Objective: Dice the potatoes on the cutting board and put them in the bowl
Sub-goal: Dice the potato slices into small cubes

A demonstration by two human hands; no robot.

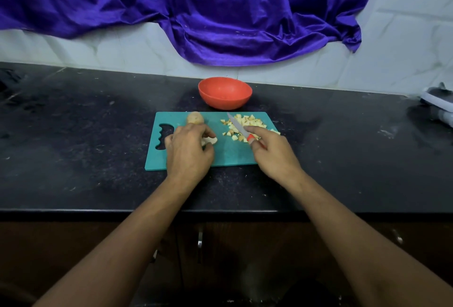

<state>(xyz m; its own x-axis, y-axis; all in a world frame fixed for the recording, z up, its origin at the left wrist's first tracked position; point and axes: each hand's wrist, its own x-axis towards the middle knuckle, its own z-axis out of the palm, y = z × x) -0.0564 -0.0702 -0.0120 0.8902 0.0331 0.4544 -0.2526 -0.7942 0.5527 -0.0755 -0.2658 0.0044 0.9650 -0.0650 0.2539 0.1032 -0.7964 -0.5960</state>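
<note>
Black speckled stone tabletop (pixel 73 135): carries everything; the landmark below is the teal plastic cutting board (pixel 228 154), which lies flat at its middle.
Purple satin cloth (pixel 196 12): hangs down the pale wall well behind the board, clear of the work.
Red round plastic bowl (pixel 225 92): just behind the board's far edge, near its middle; from this angle it looks empty, though I cannot see its bottom.
Left hand (pixel 188 152): over the board's left half, beside the cut-out handle; its grip is closed on a pale potato piece (pixel 210 140) that peeps out under the fingertips.
Right hand (pixel 274 157): at the board's right half, near edge; its grip is wrapped around the red-handled small knife (pixel 239 127), forefinger laid along the spine, blade pointing to the far edge over the dice.
Whole brown potato (pixel 195 118): on the board's far left part, uncut, just behind the left hand.
Heap of small diced potato cubes (pixel 247 125): on the board's far right part, not yet in the bowl.
Step in hand, as I judge it: dicing the held piece.
Doing it well: set the piece cut face down so it cannot rock, curl the left fingertips back from the blade, cut strips and then cross them to match the heap's cubes, and keep the whole potato from rolling in.
</note>
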